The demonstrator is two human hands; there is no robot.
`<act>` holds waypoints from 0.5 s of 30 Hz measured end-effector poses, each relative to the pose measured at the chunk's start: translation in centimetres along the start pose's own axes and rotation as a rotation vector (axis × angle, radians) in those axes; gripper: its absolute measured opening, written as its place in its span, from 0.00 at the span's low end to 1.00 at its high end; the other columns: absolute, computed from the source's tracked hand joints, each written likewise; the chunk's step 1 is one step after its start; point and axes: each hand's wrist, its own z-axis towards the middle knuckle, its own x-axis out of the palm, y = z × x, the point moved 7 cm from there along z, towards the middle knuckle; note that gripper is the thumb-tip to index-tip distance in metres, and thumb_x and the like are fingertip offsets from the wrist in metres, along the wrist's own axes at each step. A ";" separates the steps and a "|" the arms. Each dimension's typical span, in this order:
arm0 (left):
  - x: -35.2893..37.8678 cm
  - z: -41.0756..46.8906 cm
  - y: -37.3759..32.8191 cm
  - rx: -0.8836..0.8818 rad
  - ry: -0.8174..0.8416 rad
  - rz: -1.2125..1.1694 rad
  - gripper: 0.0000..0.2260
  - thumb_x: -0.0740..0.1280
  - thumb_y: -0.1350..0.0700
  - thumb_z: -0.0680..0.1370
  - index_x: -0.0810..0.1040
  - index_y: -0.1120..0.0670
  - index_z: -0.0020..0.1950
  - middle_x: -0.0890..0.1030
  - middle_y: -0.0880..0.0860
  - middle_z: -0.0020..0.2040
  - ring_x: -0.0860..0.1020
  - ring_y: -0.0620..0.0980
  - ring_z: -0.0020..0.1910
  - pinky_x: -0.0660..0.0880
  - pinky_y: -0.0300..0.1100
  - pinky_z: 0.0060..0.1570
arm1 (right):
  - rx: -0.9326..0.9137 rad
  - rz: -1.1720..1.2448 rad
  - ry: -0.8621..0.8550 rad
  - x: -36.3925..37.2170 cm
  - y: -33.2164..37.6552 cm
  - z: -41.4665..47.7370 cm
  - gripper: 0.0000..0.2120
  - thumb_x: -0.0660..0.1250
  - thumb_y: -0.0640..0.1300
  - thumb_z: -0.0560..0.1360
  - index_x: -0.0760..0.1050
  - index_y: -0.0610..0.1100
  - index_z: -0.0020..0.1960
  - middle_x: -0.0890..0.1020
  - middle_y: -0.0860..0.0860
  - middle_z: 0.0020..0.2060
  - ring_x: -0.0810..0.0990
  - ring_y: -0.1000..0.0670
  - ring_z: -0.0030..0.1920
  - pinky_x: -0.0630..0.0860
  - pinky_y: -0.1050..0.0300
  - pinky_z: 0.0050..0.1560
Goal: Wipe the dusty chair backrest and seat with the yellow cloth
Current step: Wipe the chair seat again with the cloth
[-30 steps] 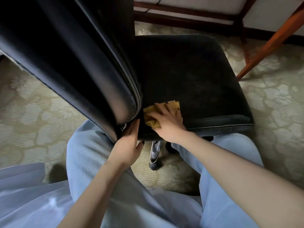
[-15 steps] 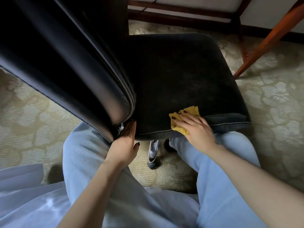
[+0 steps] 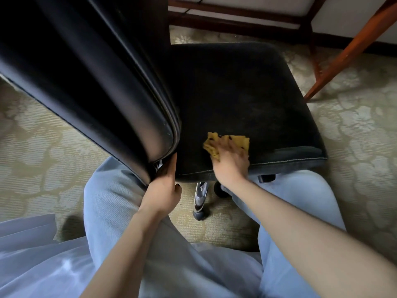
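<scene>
A black chair fills the view: its glossy backrest (image 3: 103,87) leans across the upper left, and its dusty fabric seat (image 3: 242,91) spreads to the right. My right hand (image 3: 231,162) presses the yellow cloth (image 3: 234,141) flat on the near part of the seat, fingers spread over it. My left hand (image 3: 164,188) grips the lower corner of the backrest from below. Part of the cloth is hidden under my palm.
A chrome chair leg with a caster (image 3: 200,201) stands on the patterned carpet (image 3: 32,151) between my knees. Wooden furniture legs (image 3: 348,50) slant at the upper right, with a dark wooden frame (image 3: 236,14) behind the seat.
My right hand slid the cloth right along the seat's near edge, then back left and slightly farther onto the seat. My left hand kept its hold on the backrest corner.
</scene>
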 end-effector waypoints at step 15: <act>-0.1 -0.1 -0.1 -0.022 0.009 0.005 0.39 0.62 0.67 0.71 0.49 0.50 0.78 0.48 0.51 0.78 0.64 0.53 0.72 0.68 0.41 0.61 | -0.869 -0.479 -0.064 2.7 -1.1 -5.0 0.27 0.70 0.38 0.66 0.77 0.59 0.61 0.73 0.54 0.68 0.72 0.47 0.68 0.62 0.49 0.62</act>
